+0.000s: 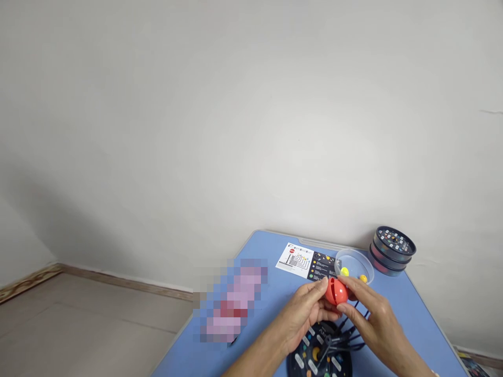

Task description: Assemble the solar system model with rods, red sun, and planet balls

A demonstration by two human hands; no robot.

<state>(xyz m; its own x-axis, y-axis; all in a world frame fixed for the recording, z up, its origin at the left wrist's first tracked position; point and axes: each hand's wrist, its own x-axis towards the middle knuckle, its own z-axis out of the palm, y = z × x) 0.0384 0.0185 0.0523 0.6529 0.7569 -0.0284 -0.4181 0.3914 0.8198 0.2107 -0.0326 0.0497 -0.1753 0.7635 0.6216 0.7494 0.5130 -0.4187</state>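
Note:
Between my two hands is a glossy red plastic ball, with a dark gap running down it between two halves. My left hand grips its left side with thumb and fingers. Fingertips of my right hand press on its right side. Below them sits a round black base printed with planets and labels. Several thin dark arms rise from its centre, partly hidden by my right hand.
Behind my hands are a printed instruction sheet and a clear round dish with a yellow ball and an orange ball. Dark round tins stand at the blue table's back right. A pixelated pink area lies left.

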